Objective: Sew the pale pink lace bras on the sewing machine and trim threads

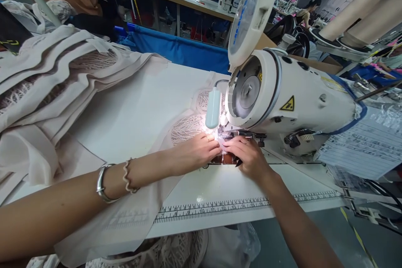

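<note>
Head view: the left hand (198,151) lies flat, fingers pressing the pale fabric (132,113) down just at nine o'clock of the needle area, likely to keep it taut. The right hand (248,157), at three o'clock of it, pinches the fabric's edge under the sewing machine (292,100). A small lamp (213,108) lights the spot. A printed ruler (220,207) runs along the table (220,184) at six o'clock.

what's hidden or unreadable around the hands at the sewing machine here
- Head view: needle and presser foot, lost in lamp glare behind the left hand and right hand.
- Fabric under the fingertips: washed out.
- Paper sheet: print too small.
- Sewing machine: right end cut off by thread cones.
</note>
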### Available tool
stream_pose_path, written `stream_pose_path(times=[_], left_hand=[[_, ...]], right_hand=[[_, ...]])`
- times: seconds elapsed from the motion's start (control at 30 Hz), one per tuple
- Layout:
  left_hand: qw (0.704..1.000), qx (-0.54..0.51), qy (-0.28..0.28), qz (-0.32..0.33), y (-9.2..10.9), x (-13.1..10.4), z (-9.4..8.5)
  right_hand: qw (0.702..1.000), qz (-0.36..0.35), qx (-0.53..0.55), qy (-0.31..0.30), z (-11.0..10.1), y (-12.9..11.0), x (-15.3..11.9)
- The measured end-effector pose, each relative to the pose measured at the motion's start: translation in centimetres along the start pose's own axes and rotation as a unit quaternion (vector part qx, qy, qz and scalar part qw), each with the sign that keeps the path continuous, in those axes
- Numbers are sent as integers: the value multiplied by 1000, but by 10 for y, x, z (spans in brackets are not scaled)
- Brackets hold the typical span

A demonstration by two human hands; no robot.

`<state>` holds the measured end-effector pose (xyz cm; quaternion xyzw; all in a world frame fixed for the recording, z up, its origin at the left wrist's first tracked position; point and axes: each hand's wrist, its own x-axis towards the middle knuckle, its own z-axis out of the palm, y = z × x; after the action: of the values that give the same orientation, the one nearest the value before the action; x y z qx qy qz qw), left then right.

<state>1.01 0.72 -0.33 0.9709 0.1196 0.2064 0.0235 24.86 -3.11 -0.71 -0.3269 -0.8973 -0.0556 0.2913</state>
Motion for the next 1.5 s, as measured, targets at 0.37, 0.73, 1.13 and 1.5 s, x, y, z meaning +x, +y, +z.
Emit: stream_pose_path(times=[0.37, 0.73, 1.13, 1.5], left_hand=[[999, 18, -22, -21, 0, 0, 4], [997, 3, -18, -70, -16, -2, 1], [986, 25, -43, -158, -31, -1, -2], [911, 94, -14, -401, -45, -64, -39]], right_hand=[[999, 31, 18, -35, -2, 3, -5], [999, 16, -28, -25, -2, 2, -1], [998, 25, -36, -37, -3, 1, -1], [990, 49, 36, -129, -22, -18, -9]])
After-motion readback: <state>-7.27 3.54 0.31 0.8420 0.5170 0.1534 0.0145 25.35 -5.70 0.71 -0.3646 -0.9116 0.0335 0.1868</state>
